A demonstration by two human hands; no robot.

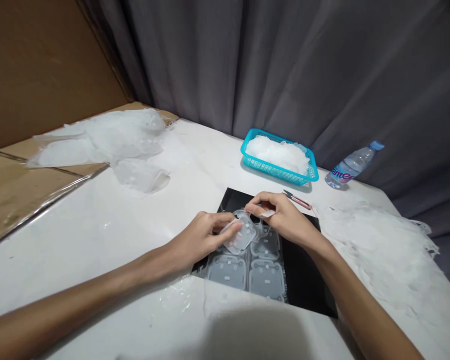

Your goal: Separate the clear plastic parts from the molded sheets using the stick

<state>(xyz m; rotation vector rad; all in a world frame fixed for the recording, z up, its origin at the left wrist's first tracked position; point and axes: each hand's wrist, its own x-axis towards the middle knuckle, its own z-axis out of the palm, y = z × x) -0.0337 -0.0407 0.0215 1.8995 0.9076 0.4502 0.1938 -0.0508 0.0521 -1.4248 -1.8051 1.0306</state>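
A translucent silicone sheet of joined square pieces (247, 270) lies on a black mat (307, 285) in the middle of the white table. My left hand (200, 237) pinches one square piece (241, 239) at the sheet's upper left corner and lifts it. My right hand (285, 217) is closed, its fingertips pinching the thin edge of the sheet just beside that piece. The two hands almost touch above the sheet's top edge.
A turquoise basket (281, 172) holding translucent pieces stands behind the mat. Pink snips (298, 200) lie by my right hand. A water bottle (350, 167) lies at the back right. Heaps of clear plastic scrap sit at the right (382, 245) and back left (108, 140). Cardboard (15, 195) borders the left.
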